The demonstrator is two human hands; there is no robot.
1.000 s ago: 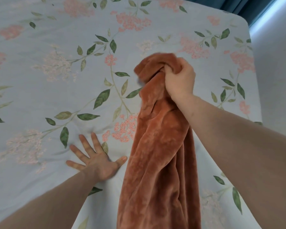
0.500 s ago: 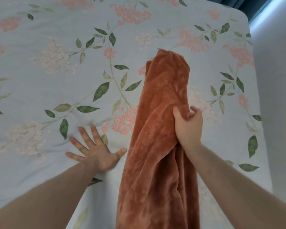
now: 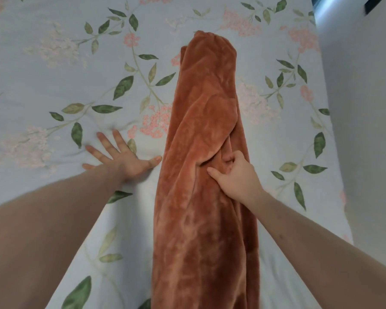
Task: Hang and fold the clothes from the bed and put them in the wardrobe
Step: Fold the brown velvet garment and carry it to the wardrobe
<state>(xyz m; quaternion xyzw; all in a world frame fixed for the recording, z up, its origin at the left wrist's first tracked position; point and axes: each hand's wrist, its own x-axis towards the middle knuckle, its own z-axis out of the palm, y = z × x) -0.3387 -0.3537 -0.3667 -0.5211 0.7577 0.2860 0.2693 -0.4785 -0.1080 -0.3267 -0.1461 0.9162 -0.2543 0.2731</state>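
While the garment lies stretched out on the bed, these are the points that matter:

Garment: a rust-coloured plush garment (image 3: 205,152) lies in one long strip up the middle of the bed (image 3: 54,85), its far end rounded over and its near end running out of view at the bottom edge; what kind of clothing it is I cannot tell.

Left hand: the left hand (image 3: 123,159) rests flat on the flowered sheet just left of the garment, fingers straight and spread, thumb tip close to the cloth's left edge; whether it touches I cannot tell.

Right hand: the right hand (image 3: 234,175) sits on the right half of the garment, about midway along it, fingers curled into a crease and pinching a fold of the plush.

Step in hand: judging by the lay of the cloth, this is the laying-out and straightening before folding, with nothing yet gone to the wardrobe.

Next move: it likely calls for the wrinkles beside the right hand to be pulled flat, then the far end brought toward the near end, both hands keeping the edges lined up.

Wall: a pale wall (image 3: 366,130) stands right of the bed.
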